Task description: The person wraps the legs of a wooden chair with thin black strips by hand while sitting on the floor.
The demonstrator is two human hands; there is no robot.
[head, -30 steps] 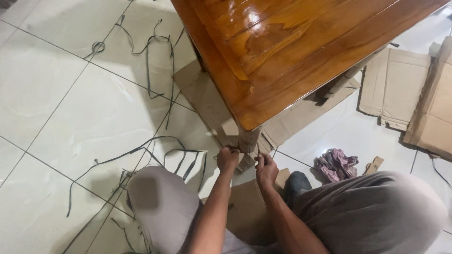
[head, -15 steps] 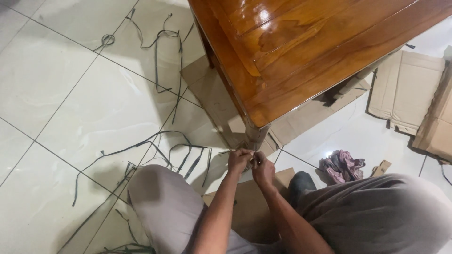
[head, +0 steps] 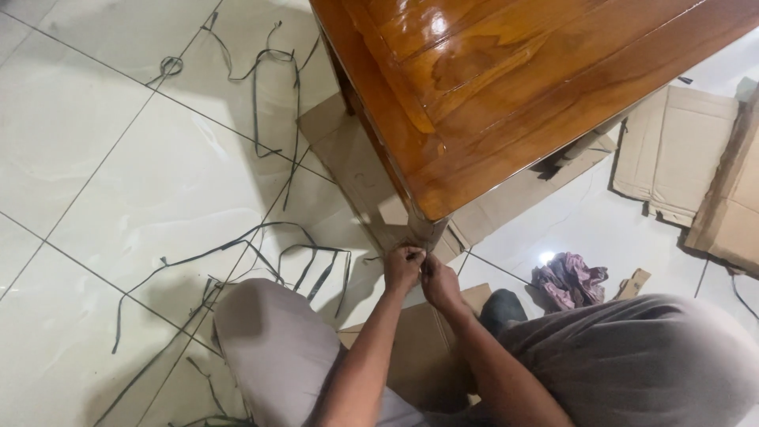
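So both hands are down at the bottom of the table leg, just below the middle of the frame. The left hand and right hand sit side by side, touching each other, fingers curled in tight. Each grip looks pinched shut on something small right where the leg's cardboard wrapping meets the floor, but what exactly is between the fingers is too small to tell. The leg corner sits directly above the knuckles, the hands pressed against its base.

The glossy wooden tabletop fills the upper right. Black plastic straps lie loose over the white tile floor on the left. Flattened cardboard boxes are at the right edge, and a crumpled purple rag is just right of the hands. The person's knees in grey trousers frame the bottom.
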